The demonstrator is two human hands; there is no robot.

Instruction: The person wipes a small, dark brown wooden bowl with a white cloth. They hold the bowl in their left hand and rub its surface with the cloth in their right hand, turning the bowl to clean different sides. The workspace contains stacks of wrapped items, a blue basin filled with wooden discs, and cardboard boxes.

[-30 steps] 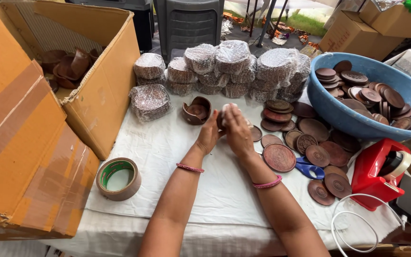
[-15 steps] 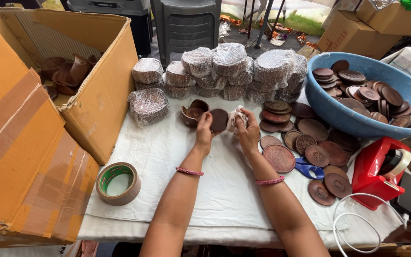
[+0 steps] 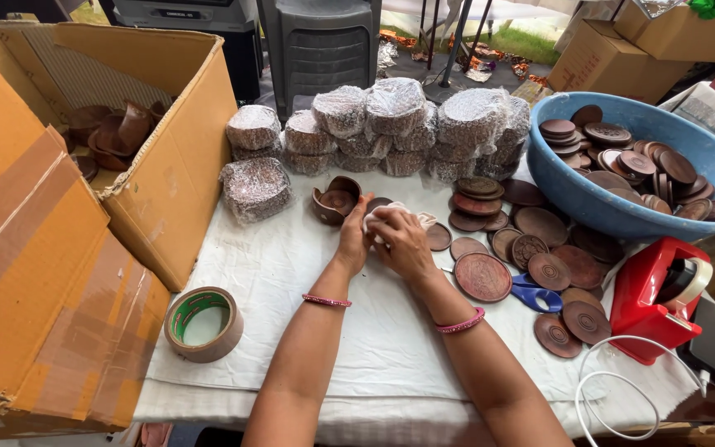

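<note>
My left hand (image 3: 353, 237) and my right hand (image 3: 402, 239) meet at the middle of the white-covered table (image 3: 291, 273). Together they close on a small pale-wrapped bundle (image 3: 381, 213); a brown disc edge shows just behind it. Each wrist wears a pink bangle. Brown clay cups (image 3: 334, 199) sit just beyond my left hand. Flat brown clay discs (image 3: 531, 248) lie spread to the right of my right hand.
Several wrapped stacks (image 3: 391, 124) line the table's far side. A blue basin of discs (image 3: 647, 170) stands at right, a red tape dispenser (image 3: 655, 298) and blue scissors (image 3: 531, 294) near it. A tape roll (image 3: 203, 323) and open cardboard box (image 3: 84, 182) are at left.
My hands have stayed together at the table's middle, turning the small bundle; the wrap now covers more of it. The view has shifted slightly.
</note>
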